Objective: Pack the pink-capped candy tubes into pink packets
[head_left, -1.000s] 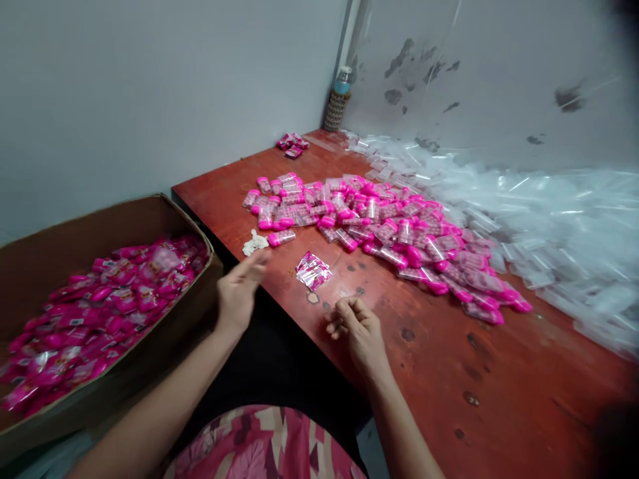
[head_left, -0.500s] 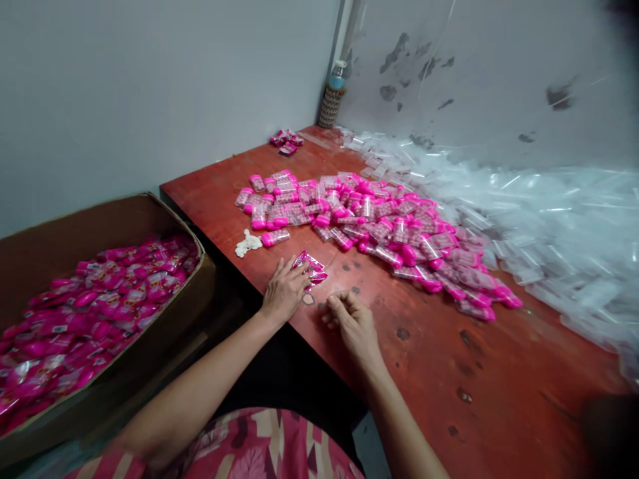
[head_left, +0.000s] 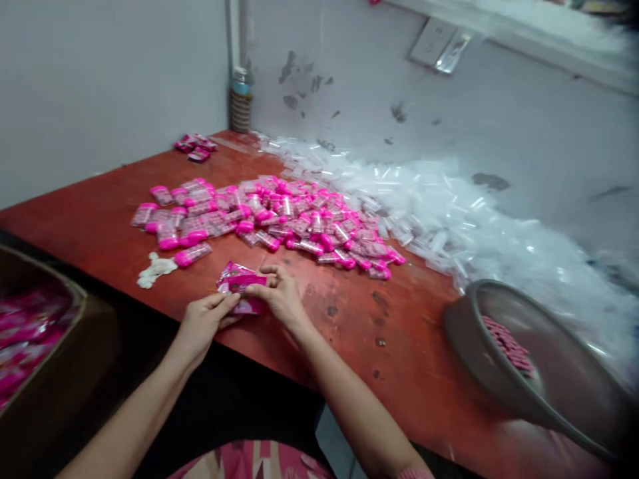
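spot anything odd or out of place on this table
One thing: a crumpled white scrap lies alone on the red table left of the pink container pile. Both hands hold a pink packet.

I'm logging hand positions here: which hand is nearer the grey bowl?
Right. The right hand is on the pink packet, on the side towards the grey bowl; the left hand is farther off.

Red table [head_left: 100, 213] bears pink bottles [head_left: 279, 219], clear bags [head_left: 449, 226], bowl [head_left: 559, 392]
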The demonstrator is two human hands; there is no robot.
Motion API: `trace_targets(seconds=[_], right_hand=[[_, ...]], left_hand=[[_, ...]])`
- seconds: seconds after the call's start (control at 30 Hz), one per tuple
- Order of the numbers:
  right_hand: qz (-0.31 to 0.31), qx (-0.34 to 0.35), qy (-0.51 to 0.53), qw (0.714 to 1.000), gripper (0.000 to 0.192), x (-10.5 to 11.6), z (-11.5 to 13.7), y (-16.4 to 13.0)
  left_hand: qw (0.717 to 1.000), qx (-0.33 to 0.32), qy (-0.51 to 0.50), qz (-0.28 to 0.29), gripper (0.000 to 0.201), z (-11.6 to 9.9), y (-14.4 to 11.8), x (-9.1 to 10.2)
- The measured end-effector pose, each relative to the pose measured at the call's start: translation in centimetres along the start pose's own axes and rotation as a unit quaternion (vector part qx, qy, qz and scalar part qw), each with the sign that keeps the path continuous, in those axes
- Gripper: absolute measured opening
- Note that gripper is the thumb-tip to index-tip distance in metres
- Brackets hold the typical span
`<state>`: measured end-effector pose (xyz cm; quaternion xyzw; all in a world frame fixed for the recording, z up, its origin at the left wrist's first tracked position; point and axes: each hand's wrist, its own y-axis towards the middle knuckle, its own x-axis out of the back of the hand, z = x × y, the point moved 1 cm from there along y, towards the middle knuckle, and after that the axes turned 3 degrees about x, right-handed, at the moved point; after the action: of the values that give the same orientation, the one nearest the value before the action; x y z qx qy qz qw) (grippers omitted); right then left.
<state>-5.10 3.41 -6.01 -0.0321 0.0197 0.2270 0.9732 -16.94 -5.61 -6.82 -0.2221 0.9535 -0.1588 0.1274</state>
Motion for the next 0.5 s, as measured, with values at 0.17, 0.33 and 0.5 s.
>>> trace_targets(seconds=[0.17,0.33,0.5], right_hand=[[-0.012,0.059,-0.241,0.969,0.039,-0.2,-0.4,1.6],[0.025,0.160,-0.495,0.854,0.044,0.2,0.4,2.2],[-0.160,0.247,-0.483,0.825,0.047,9.4,3.8,3.2]], left_hand=[[0.992,0.061,-0.089,-0.069,0.012,0.0,0.1,1.3],[0.986,0.084,-0.110,-0.097,0.005,-0.2,-0.2,1.1],[0.984,0.092,-0.121,-0.092,0.008,-0.8,-0.5,0.3]])
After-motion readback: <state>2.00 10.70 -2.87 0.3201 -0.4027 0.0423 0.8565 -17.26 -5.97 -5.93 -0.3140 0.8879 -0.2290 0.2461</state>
